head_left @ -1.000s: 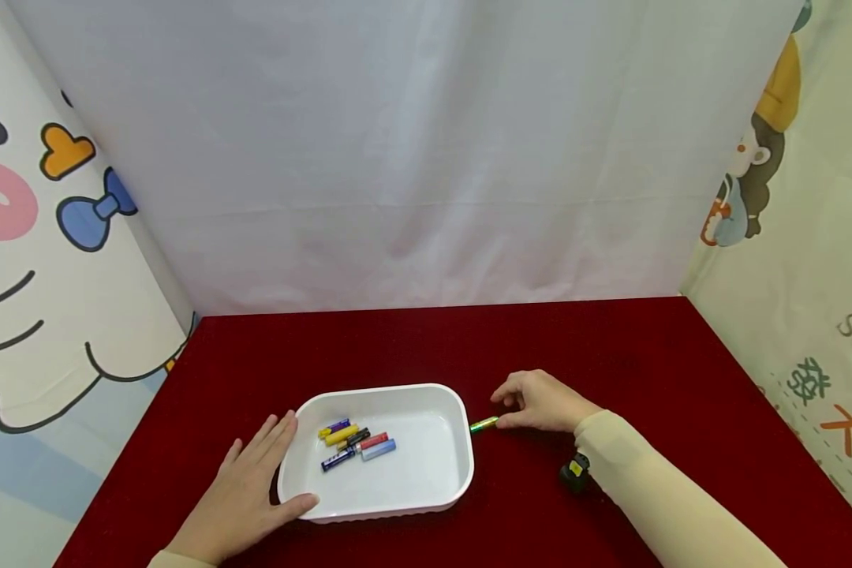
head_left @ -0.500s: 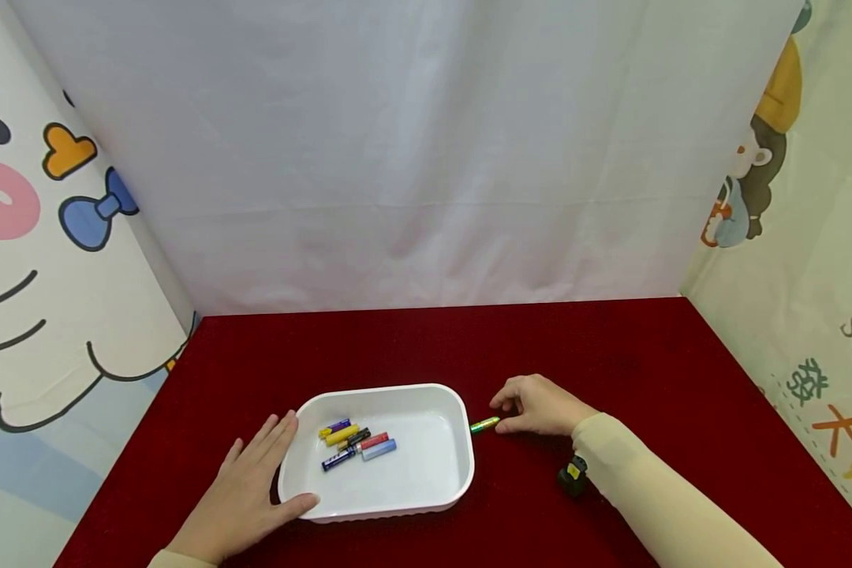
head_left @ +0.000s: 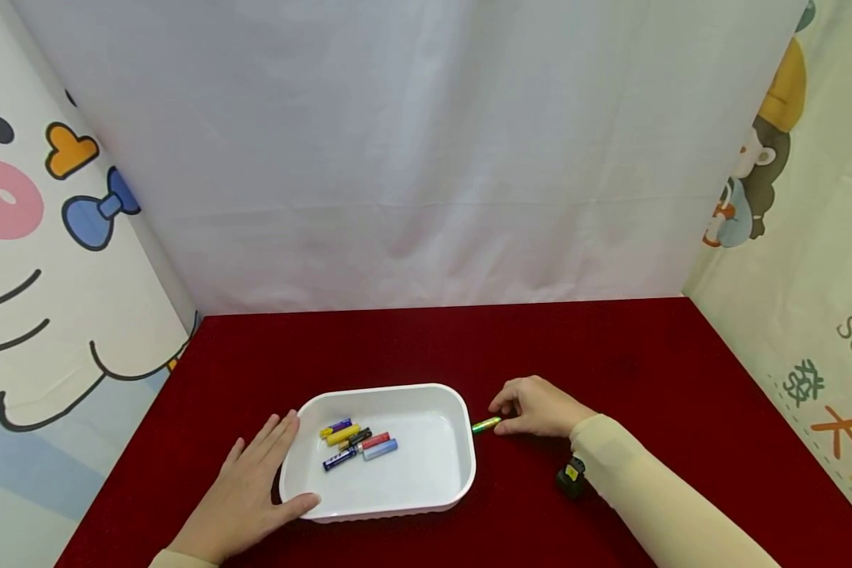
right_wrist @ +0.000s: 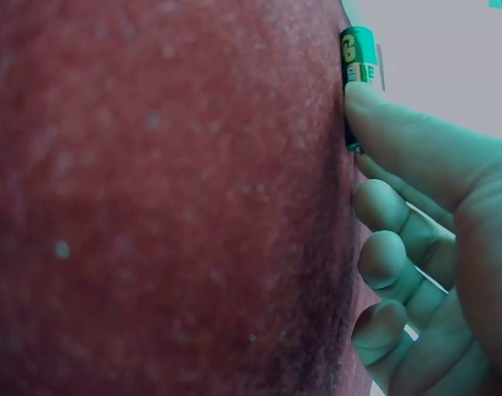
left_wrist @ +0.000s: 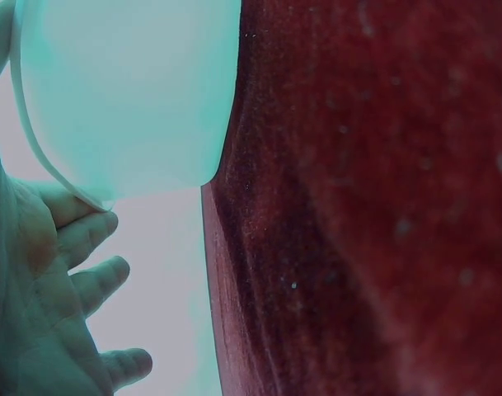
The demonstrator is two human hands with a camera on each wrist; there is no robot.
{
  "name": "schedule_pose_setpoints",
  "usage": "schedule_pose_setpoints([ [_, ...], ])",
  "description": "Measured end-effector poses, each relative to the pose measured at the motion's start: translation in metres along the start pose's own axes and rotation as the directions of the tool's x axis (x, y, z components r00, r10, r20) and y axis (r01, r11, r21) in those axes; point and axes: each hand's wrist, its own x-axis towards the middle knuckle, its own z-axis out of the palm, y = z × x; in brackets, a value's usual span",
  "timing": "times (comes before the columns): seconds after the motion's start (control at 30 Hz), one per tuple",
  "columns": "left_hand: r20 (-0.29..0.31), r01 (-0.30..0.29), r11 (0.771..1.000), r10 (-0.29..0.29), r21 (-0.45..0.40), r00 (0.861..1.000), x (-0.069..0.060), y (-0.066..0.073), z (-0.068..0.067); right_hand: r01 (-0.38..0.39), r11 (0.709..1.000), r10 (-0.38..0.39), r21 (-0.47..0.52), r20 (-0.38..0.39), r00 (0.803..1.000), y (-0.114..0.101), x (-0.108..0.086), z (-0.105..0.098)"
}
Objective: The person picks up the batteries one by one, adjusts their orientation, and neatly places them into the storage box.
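My right hand pinches a green battery just outside the right end of a white tray. In the right wrist view the thumb lies across this battery, whose upper end shows yellow lettering; the other fingers are curled below. My left hand rests at the tray's left end with fingers straight, its thumb over the front rim. The left wrist view has fingertips touching the tray's rim. Inside the tray several batteries lie in a loose cluster, among them a yellow one and a light blue one.
A dark red cloth covers the table. Behind it hangs a white curtain. Printed panels stand at left and right. A small black device sits at the right wrist.
The right hand has shifted very slightly downward, its fingers drawing a little closer around the green battery. The left hand and the tray keep their places.
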Motion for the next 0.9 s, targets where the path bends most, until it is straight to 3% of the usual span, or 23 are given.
schedule_pose_setpoints([
  [0.67, 0.022, 0.014, 1.0, -0.014, 0.01, 1.0, 0.0013, 0.0002, 0.001, 0.02, 1.0, -0.02, 0.004, -0.004, 1.0, -0.0014, 0.0016, -0.0005],
  [0.9, -0.001, 0.004, 1.0, -0.004, 0.009, 1.0, 0.0008, 0.0007, 0.0008, 0.054, 0.998, -0.054, -0.013, -0.016, 0.998, 0.0001, 0.0024, 0.0021],
])
